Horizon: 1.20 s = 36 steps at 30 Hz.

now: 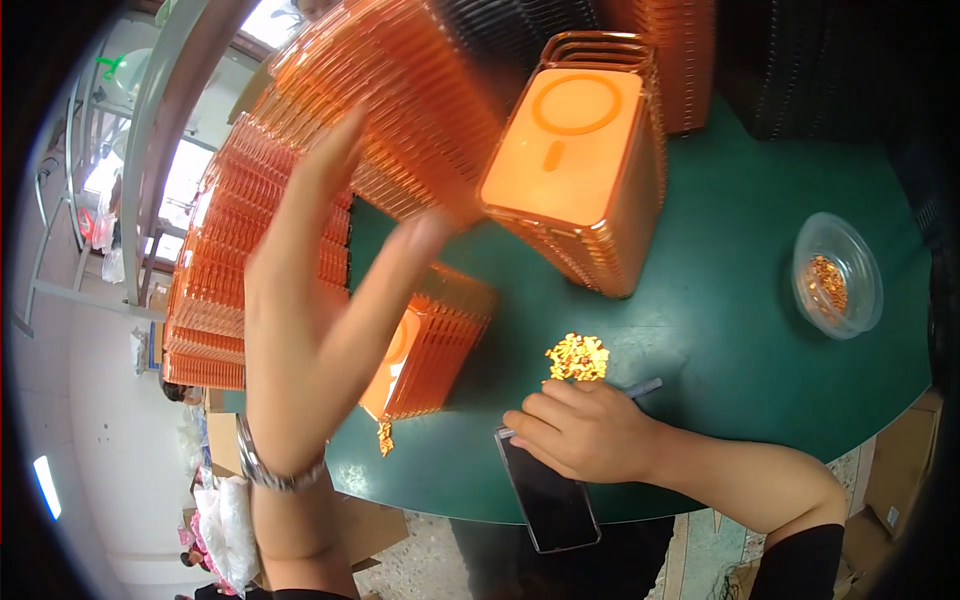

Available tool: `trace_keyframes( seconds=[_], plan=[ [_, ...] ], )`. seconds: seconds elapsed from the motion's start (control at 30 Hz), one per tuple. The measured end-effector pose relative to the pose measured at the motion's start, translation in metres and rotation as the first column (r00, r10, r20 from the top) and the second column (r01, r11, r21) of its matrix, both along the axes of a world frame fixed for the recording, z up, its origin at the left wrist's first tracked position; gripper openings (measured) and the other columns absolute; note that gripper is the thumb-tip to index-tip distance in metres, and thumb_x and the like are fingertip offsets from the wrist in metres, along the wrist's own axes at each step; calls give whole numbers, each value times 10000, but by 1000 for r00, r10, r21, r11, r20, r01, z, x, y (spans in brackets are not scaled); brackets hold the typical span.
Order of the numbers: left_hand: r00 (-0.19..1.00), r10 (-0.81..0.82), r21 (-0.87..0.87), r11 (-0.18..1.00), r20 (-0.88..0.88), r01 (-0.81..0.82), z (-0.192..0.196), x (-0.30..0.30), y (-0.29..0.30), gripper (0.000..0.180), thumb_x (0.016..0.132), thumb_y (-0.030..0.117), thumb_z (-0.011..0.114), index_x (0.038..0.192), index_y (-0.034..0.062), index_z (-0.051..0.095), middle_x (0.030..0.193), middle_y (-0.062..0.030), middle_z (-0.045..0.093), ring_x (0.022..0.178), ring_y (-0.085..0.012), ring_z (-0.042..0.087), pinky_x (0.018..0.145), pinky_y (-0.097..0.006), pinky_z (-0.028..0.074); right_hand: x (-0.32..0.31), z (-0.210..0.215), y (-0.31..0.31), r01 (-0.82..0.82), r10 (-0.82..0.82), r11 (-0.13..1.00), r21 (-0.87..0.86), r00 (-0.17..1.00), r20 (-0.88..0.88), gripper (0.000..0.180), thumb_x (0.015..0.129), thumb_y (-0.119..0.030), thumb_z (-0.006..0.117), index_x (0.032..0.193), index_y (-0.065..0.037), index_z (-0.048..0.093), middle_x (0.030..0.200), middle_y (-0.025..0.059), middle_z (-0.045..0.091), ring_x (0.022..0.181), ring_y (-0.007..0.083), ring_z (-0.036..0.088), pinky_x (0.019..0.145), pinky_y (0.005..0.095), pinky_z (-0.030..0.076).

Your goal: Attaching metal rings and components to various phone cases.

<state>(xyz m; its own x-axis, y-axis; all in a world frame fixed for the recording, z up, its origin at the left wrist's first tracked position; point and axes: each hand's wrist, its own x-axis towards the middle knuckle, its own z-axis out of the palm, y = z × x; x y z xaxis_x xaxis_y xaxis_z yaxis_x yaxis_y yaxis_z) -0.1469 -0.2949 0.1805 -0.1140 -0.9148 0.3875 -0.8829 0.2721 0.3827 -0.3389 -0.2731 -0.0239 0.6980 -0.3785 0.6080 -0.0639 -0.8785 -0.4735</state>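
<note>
My left hand is raised above the table with thumb and fingers spread, blurred, and nothing shows in it. It passes in front of a short stack of orange phone cases. My right hand is curled with fingers bent down, next to a pile of small gold-coloured pieces. A grey pen-like stick sticks out from behind it; whether the fingers grip it is hidden. Below this hand, a dark-screened smartphone overhangs the table's near edge. A taller stack of orange phone cases stands beyond.
Long rows of orange phone cases line the far left of the green table. Black cases stand behind. On the right is a clear plastic bowl holding small copper-coloured pieces. A few gold pieces lie near the short stack.
</note>
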Motion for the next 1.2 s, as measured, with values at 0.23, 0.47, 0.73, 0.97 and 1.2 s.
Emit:
trace_keyframes(
  seconds=[0.23,0.47,0.73,0.97,1.2],
  plan=[
    [835,19,364,894,550,-261,35,-113,-114,912,978,583,660,1569,-66,408,1247,-294,691,1046,-346,736,913,-412,595,-8,4,0,8,-9,999,36,1000,27,235,894,-207,795,1069,-67,722,903,31,609,839,193,629,680,318,535],
    [875,-184,297,954,448,48,26,-81,-129,743,949,560,659,1398,-32,635,1208,-264,751,1074,-369,761,957,-438,588,-10,10,-4,22,-22,998,57,1000,-7,286,881,-195,807,1116,-67,708,906,45,606,836,224,633,702,327,535],
    [646,-6,43,997,-763,59,-3,31,42,741,1036,397,601,1618,-9,385,1509,-303,541,1217,-361,698,1018,-439,591,-15,14,-33,280,-264,948,152,958,-116,239,872,-92,770,1104,-71,716,969,62,654,940,267,679,738,381,547],
    [163,455,454,890,-876,-46,-127,56,217,846,989,406,604,1662,-13,308,1321,-254,602,1208,-310,651,1018,-414,565,-8,17,-27,203,-162,964,173,961,-225,166,814,3,771,950,-51,693,972,72,589,965,286,613,722,435,540],
    [354,635,659,749,-687,-64,-144,63,232,622,1090,212,513,1629,-60,361,1050,-17,614,872,-54,517,813,-212,432,7,22,-21,212,-167,974,83,914,-370,146,795,41,761,924,-21,732,974,83,623,920,287,604,734,411,538]
  ],
)
